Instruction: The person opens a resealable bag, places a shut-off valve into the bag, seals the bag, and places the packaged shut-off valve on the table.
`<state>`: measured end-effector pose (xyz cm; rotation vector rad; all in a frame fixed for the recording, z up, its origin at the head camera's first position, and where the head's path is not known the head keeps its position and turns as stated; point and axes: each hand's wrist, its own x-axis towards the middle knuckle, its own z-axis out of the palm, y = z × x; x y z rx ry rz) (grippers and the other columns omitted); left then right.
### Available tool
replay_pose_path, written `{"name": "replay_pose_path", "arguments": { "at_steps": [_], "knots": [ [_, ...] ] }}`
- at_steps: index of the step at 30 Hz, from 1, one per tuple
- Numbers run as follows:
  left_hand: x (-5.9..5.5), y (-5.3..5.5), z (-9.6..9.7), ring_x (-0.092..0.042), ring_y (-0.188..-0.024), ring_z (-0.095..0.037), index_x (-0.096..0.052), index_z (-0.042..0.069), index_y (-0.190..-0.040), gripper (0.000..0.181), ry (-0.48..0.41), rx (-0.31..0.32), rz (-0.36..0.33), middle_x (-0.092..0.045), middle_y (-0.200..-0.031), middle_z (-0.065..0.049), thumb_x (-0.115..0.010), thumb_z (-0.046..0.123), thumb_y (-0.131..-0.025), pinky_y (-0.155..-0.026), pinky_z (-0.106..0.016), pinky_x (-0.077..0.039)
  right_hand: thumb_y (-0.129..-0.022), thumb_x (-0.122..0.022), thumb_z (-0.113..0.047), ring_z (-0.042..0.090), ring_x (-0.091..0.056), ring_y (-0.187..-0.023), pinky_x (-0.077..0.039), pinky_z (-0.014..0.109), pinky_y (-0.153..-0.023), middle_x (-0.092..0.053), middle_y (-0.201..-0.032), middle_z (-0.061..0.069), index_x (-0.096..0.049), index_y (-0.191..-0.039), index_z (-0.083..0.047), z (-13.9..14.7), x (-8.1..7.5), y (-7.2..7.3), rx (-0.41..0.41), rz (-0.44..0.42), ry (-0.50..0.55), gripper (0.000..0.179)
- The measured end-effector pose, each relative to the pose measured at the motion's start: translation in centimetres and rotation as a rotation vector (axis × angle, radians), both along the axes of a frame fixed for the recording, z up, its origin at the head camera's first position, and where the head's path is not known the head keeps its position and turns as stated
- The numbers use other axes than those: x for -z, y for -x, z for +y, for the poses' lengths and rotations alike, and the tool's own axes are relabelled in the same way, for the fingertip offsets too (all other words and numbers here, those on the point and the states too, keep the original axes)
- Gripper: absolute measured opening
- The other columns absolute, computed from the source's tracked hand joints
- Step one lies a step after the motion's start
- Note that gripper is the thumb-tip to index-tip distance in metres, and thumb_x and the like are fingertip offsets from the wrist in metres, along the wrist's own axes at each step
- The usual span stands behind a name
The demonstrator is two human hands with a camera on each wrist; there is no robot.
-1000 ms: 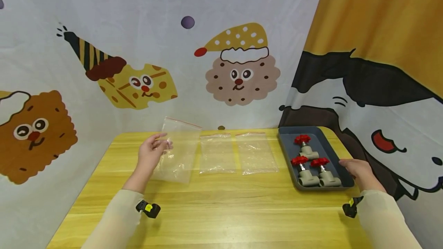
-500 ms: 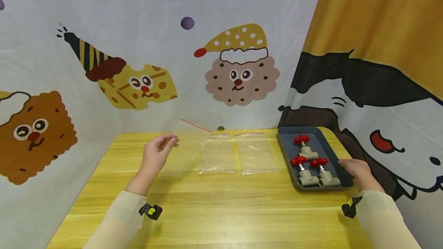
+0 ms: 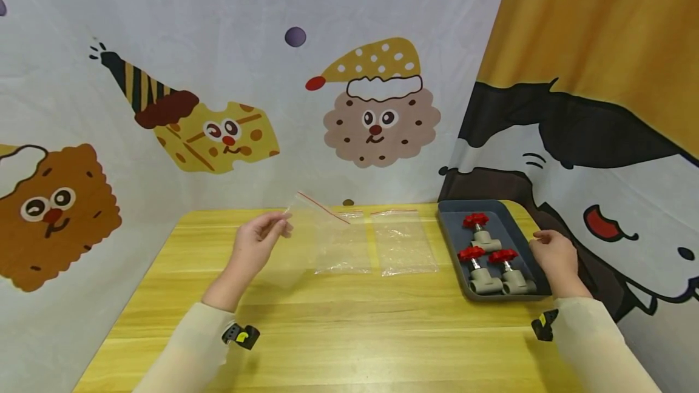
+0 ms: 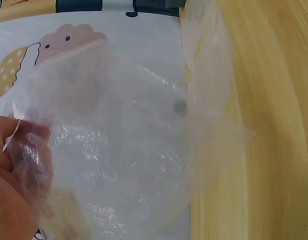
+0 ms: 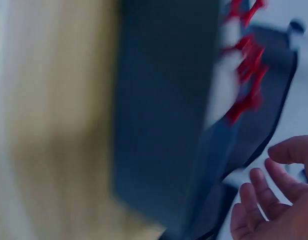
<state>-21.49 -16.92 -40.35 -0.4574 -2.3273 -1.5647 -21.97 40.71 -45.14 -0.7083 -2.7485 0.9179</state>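
My left hand (image 3: 259, 238) pinches a clear zip bag (image 4: 124, 135) by its upper edge. The bag hangs tilted above the table, its red-striped top slanting down to the right. On the far right, my right hand (image 3: 557, 259) is over the right edge of a dark grey tray (image 3: 508, 223). In the right wrist view, the right hand's fingers (image 5: 264, 192) are loosely bent and hold nothing, apart from the tray. Three grey pipe valves with red handwheels stand in the tray: a rear valve (image 3: 483, 238), a front left valve (image 3: 485, 281) and a front right valve (image 3: 516, 281).
Two more clear zip bags lie flat at the back of the wooden table (image 3: 349, 332): a middle bag (image 3: 344, 253), partly behind the held one, and a right bag (image 3: 404, 244). A cartoon-printed curtain (image 3: 229, 29) borders the table behind and on the sides.
My left hand has moved right with the zip bag, whose top now slants more steeply. My right hand has come up and left from beside the tray to over its right edge.
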Motion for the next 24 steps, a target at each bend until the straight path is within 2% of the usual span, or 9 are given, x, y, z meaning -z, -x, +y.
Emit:
{"name": "replay_pose_path", "arguments": {
  "at_steps": [5, 9, 11, 15, 24],
  "knots": [
    [-0.5, -0.4, 0.9, -0.068, -0.079, -0.026, -0.066, 0.003, -0.112, 0.021, -0.001, 0.060, -0.001, -0.071, -0.091, -0.015, -0.054, 0.010, -0.096, -0.073, -0.017, -0.054, -0.091, -0.052, -0.016, 0.036, -0.053, -0.093, -0.043, 0.038, -0.067, -0.057, -0.110, 0.025, -0.059, -0.116, 0.003, -5.1, -2.2, 0.4, -0.176, 0.203, -0.045, 0.032],
    [-2.0, -1.4, 2.1, -0.067, -0.080, -0.033, -0.065, -0.003, -0.111, 0.021, 0.013, 0.103, -0.003, -0.069, -0.091, -0.020, -0.052, 0.003, -0.096, -0.073, -0.019, -0.054, -0.093, -0.055, -0.016, 0.026, -0.052, -0.089, -0.042, 0.033, -0.067, -0.058, -0.103, 0.016, -0.062, -0.109, -0.003, -9.6, -3.0, 0.1, -0.331, 0.302, -0.035, 0.022],
    [-2.8, -2.1, 2.6, -0.066, -0.080, -0.032, -0.065, -0.004, -0.110, 0.020, 0.027, 0.114, -0.006, -0.069, -0.090, -0.021, -0.052, 0.003, -0.096, -0.074, -0.021, -0.055, -0.093, -0.057, -0.015, 0.022, -0.052, -0.089, -0.042, 0.031, -0.067, -0.058, -0.102, 0.012, -0.063, -0.107, -0.005, -11.9, -3.3, -0.2, -0.402, 0.337, -0.030, 0.018],
    [-3.5, -2.7, 3.2, -0.067, -0.080, -0.031, -0.066, -0.004, -0.108, 0.020, 0.028, 0.134, -0.024, -0.069, -0.091, -0.021, -0.053, 0.004, -0.096, -0.075, -0.027, -0.056, -0.092, -0.062, -0.015, 0.019, -0.053, -0.087, -0.043, 0.028, -0.063, -0.060, -0.101, 0.007, -0.065, -0.105, -0.010, -15.9, -3.9, -0.8, -0.536, 0.370, 0.009, 0.014],
    [-3.5, -3.2, 4.2, -0.067, -0.080, -0.032, -0.066, -0.002, -0.108, 0.019, 0.040, 0.181, -0.058, -0.069, -0.089, -0.019, -0.054, 0.004, -0.095, -0.073, -0.023, -0.056, -0.092, -0.063, -0.023, 0.014, -0.057, -0.092, -0.046, 0.035, -0.076, -0.066, -0.108, -0.002, -0.065, -0.109, -0.019, -21.5, -5.9, -2.3, -0.770, 0.340, 0.153, 0.017]
  ]
}}
